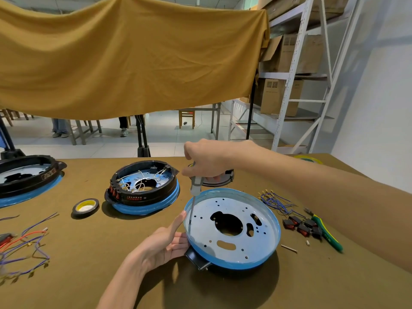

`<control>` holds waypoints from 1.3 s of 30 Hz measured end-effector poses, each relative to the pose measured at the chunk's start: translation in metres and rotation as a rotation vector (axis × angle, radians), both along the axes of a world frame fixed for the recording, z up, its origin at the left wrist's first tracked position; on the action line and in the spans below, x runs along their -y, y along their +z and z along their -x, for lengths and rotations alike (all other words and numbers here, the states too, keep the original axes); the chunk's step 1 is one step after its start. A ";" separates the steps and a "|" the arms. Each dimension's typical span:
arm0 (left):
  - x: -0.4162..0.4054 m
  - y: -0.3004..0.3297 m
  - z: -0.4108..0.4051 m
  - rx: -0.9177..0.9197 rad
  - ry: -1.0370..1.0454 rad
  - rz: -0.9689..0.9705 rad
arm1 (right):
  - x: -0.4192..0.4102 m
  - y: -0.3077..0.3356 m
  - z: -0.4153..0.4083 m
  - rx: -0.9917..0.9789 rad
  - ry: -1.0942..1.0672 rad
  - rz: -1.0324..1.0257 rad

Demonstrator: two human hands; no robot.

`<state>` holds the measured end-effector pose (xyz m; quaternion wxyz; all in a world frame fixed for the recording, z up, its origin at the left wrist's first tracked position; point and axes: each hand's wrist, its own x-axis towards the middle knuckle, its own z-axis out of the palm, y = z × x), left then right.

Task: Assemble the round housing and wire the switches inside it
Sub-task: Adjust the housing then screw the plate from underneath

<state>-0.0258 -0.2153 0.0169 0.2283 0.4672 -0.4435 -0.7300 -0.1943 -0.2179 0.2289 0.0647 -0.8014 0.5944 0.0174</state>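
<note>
My right hand [206, 160] grips the clear-handled screwdriver [194, 195], tip in the round blue-rimmed metal housing plate [231, 226] beneath it; my left hand [166, 244], fingers straight, steadies its rim (I'd keep the shaft vertical).

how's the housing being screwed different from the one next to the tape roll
The near housing shows a bare perforated plate, no wires; the housing by the tape roll holds white wiring and red switches. The near one is steadied by the left hand while the right hand drives a screwdriver; the other sits untouched. Both have blue rims.
</note>
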 end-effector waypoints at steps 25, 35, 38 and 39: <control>0.003 -0.002 0.002 -0.022 -0.018 -0.030 | 0.008 0.003 0.002 0.018 0.047 -0.097; 0.006 -0.006 0.000 -0.013 -0.010 -0.027 | 0.015 -0.009 -0.001 -0.029 -0.021 0.072; 0.008 -0.008 0.000 -0.040 -0.021 -0.047 | 0.009 0.003 0.000 0.090 -0.003 -0.136; 0.008 -0.008 0.000 -0.049 -0.022 -0.048 | 0.009 0.004 0.000 0.070 -0.004 -0.121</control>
